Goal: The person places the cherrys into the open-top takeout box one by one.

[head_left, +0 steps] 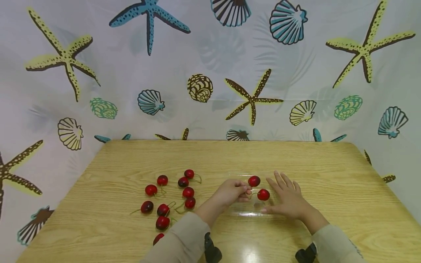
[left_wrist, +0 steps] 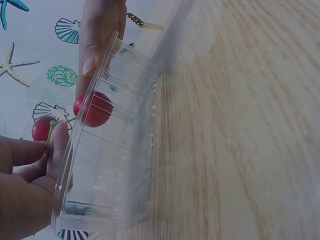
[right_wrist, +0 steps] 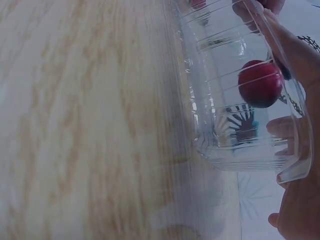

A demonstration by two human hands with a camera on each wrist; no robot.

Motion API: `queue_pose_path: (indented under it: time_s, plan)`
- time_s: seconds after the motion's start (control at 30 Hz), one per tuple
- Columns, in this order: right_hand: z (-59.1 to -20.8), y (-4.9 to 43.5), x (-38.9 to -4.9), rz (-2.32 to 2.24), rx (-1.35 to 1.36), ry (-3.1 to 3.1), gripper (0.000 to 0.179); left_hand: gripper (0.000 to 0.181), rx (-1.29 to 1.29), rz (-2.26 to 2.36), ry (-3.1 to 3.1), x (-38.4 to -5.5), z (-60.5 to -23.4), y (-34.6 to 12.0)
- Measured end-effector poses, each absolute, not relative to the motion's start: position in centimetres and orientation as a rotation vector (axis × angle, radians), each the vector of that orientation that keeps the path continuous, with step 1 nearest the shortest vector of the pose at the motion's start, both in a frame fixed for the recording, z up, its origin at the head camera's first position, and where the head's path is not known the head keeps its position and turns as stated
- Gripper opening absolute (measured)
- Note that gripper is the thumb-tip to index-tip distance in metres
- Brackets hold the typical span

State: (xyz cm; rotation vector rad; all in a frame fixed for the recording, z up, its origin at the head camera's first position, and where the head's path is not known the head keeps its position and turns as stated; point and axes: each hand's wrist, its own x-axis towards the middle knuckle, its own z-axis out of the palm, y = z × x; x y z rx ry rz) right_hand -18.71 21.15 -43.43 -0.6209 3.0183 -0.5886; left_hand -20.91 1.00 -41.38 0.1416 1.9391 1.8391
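A clear plastic container point(head_left: 248, 214) stands on the wooden table. My left hand point(head_left: 233, 190) is over it, thumb and fingers pinching a green cherry stem point(left_wrist: 51, 131). One red cherry point(head_left: 263, 194) hangs at the container, its stem running toward those fingertips; a darker cherry point(head_left: 254, 181) is just behind it. Through the clear wall in the left wrist view, a cherry point(left_wrist: 97, 109) shows beside the fingers. My right hand point(head_left: 289, 197) spreads its fingers around the container's right end, thumb near the front rim.
Several loose cherries with stems, among them a dark one point(head_left: 147, 207) and a red one point(head_left: 189, 174), lie on the table point(head_left: 125, 160) to the left. My left sleeve point(head_left: 184, 237) overlaps the nearest cherry point(head_left: 158, 239). A patterned cloth point(head_left: 210, 47) hangs behind the table.
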Motion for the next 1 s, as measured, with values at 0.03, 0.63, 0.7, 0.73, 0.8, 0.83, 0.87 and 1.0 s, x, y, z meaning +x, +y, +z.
queue_pose_path:
  time_s: [0.03,0.63,0.7,0.73,0.8,0.83,0.87,1.0]
  plan:
    - [-43.4,21.2,-18.7,-0.588,-0.619,3.017,0.096,0.019,0.133,1.823,1.95,-21.0,-41.4,1.1]
    - [-43.2,21.1,-18.7,-0.574,-0.62,3.007,0.095,0.016,0.084,1.655,2.042,-21.8,-41.8,3.0]
    - [-43.2,21.2,-18.7,-0.572,-0.621,3.004,0.095,0.016,0.08,1.648,2.04,-21.9,-42.0,3.2]
    - [-43.2,21.2,-18.7,-0.573,-0.622,3.004,0.095,0.016,0.075,1.649,2.031,-21.9,-42.1,3.4]
    - [-43.2,21.2,-18.7,-0.586,-0.633,3.01,0.094,0.015,0.072,1.655,2.018,-21.9,-42.2,3.6]
    - [-43.3,21.2,-18.6,-0.601,-0.645,3.015,0.094,0.015,0.074,1.656,2.017,-21.9,-42.3,3.7]
    - [-43.4,21.2,-18.6,-0.614,-0.654,3.02,0.094,0.015,0.076,1.65,2.018,-21.9,-42.4,3.9]
    - [-43.5,21.4,-18.5,-0.667,-0.688,3.042,0.093,0.016,0.079,1.619,2.02,-21.9,-42.5,4.3]
